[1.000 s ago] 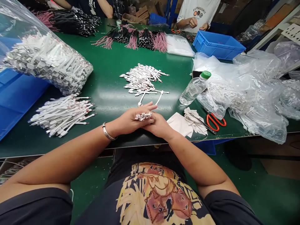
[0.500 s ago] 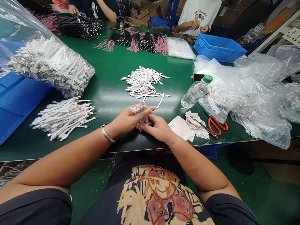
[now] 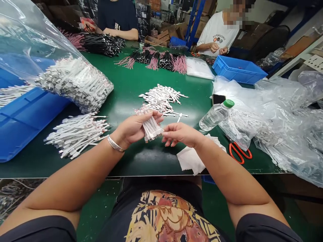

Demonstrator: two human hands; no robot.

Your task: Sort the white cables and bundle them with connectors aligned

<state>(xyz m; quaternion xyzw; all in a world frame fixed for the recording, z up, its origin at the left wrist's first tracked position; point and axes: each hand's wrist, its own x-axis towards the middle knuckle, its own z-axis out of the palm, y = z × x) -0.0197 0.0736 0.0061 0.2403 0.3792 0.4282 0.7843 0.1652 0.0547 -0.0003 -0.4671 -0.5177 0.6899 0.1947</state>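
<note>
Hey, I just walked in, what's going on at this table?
A person's left-hand grip holds a bundle of thin white cables over a green tabletop; the right-hand grip is by its white connector end. One loose pile of white cables lies at the left, another beyond the bundle. Two other people are across the table.

From the wearer's head, the glossy green tabletop [image 3: 126, 80] is viewed close, forward and down, the black printed cloth shirt [image 3: 174, 216] included near, the blue rectangular plastic crate [image 3: 236, 71] far right.
</note>
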